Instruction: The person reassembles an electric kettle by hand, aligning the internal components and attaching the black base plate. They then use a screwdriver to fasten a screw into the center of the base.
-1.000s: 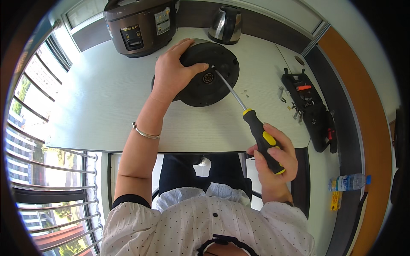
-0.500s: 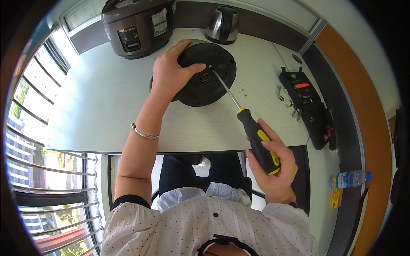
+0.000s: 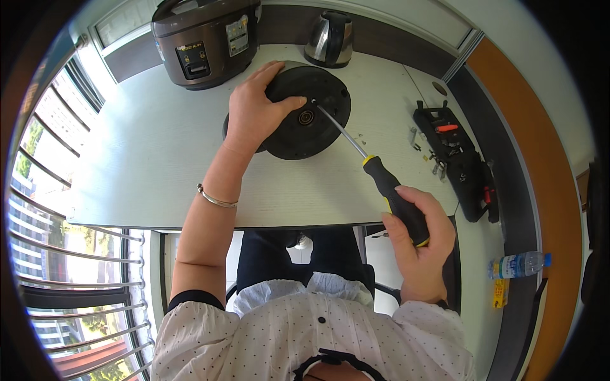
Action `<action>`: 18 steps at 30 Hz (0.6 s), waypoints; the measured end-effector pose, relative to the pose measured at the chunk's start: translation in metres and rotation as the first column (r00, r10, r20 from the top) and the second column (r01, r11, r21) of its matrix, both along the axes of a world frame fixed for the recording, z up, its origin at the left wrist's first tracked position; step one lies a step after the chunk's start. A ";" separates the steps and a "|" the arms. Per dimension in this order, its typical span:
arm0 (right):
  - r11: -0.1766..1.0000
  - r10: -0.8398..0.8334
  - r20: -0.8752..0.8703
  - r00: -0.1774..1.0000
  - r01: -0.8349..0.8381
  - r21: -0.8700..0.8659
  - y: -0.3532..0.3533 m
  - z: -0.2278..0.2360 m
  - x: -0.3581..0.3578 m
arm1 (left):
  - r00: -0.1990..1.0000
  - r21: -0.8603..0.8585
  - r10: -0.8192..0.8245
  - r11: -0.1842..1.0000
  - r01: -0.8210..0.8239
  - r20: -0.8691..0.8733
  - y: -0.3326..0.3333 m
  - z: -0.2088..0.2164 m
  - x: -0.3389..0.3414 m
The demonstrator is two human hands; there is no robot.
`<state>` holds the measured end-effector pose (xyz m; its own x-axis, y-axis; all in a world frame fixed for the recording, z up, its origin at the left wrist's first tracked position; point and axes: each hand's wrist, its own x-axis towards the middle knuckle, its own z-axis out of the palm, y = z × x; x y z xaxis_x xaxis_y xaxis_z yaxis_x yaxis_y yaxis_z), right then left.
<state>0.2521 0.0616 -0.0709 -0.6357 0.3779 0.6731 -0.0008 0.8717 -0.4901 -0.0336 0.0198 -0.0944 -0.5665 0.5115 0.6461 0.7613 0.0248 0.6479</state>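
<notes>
A round black appliance base (image 3: 321, 136), with a ringed connector at its centre, is tilted up on the table with its flat face toward me. My left hand (image 3: 257, 108) grips its left edge, thumb across the face and fingers over the rim behind. In my right hand (image 3: 426, 235) is a screwdriver (image 3: 387, 178) with a black and yellow handle. Its long metal shaft slants up and left, the tip at a small screw hole beside my left thumb. What the base is joined to behind is mostly hidden.
A brown rice cooker (image 3: 203, 47) stands at the back left, with a steel kettle (image 3: 328, 39) to its right. On the right lie an opened black tool case (image 3: 454, 149) and loose bits (image 3: 438, 166). Farther right is a water bottle (image 3: 518, 265).
My right hand has shifted right and turned on the handle, swinging the screwdriver's handle end to the right. The tip stays at the same spot. My left hand and the base hold still.
</notes>
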 end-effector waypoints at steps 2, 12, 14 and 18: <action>0.990 0.034 -0.031 0.999 -0.037 -0.137 -0.003 -0.001 -0.001 | 1.000 -0.001 0.005 1.000 -0.005 -0.007 -0.001 0.000 0.000; 0.929 -0.015 -0.058 0.998 -0.007 -0.370 -0.003 -0.004 0.002 | 0.999 0.003 -0.021 1.000 0.021 0.031 0.001 0.001 0.001; 0.832 -0.057 -0.108 0.993 -0.012 -0.555 -0.004 -0.004 0.001 | 0.999 0.004 -0.020 1.000 0.020 0.026 0.001 0.002 0.001; 0.562 -0.023 -0.168 0.985 -0.126 -0.817 -0.003 0.007 0.003 | 1.000 0.008 -0.012 1.000 0.012 0.010 0.001 0.000 0.000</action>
